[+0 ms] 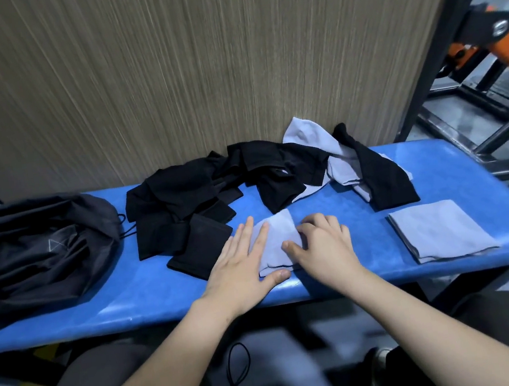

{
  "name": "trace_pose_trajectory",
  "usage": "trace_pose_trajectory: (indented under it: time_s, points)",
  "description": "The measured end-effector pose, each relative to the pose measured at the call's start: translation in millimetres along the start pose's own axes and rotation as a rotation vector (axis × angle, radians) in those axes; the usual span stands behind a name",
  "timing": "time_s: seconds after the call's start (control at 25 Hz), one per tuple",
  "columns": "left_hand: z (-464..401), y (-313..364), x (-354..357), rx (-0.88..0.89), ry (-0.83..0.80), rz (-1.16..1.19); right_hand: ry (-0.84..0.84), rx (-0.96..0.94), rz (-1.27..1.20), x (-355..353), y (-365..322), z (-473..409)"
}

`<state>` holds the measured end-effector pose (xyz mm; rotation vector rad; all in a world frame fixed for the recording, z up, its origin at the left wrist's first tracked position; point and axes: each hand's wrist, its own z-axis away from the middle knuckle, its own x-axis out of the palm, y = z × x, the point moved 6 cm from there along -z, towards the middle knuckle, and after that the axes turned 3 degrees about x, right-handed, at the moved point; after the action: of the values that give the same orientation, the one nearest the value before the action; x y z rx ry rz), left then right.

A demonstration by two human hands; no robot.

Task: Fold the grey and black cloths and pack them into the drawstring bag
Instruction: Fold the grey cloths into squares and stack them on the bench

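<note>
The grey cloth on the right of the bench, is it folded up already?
Folded. The grey cloth lies as a neat flat square with stacked layered edges at its left side, apart from both hands.

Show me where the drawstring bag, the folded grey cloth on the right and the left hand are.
drawstring bag (29,256): head view, its crumpled dark body.
folded grey cloth (440,229): head view, middle of its top.
left hand (241,266): head view, back of hand.
</note>
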<state>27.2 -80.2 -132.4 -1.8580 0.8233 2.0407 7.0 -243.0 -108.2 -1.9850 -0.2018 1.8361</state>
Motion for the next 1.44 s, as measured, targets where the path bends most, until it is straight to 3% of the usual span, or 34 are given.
trace_pose_trajectory:
  time_s: [0.24,0.48,0.56,0.68,0.8,0.88,1.0,1.2,1.44]
  points:
    - [-2,2,2,0.013,0.051,0.042,-0.118,0.184,-0.686,-5,1,0]
    - [-19,32,2,0.047,0.049,0.101,-0.132,0.179,-0.958,-29,27,2]
    - [-26,49,-7,0.097,0.148,0.108,-0.117,0.183,-1.076,-49,40,4]
    - [-35,85,-34,0.230,0.464,0.137,-0.059,0.190,-1.179,-83,73,8]
    - [-42,129,-53,0.363,0.727,0.141,0.004,0.255,-1.163,-112,122,15]
    - [-48,156,-51,0.456,0.773,0.096,0.041,0.302,-1.134,-126,153,23]
    - [-61,186,-32,0.558,0.738,0.045,0.120,0.370,-0.979,-138,188,34]
    - [-84,219,-7,0.621,0.723,-0.022,0.237,0.442,-0.463,-146,228,42]
    - [-100,224,12,0.653,0.644,0.005,0.244,0.453,-0.284,-140,235,35]
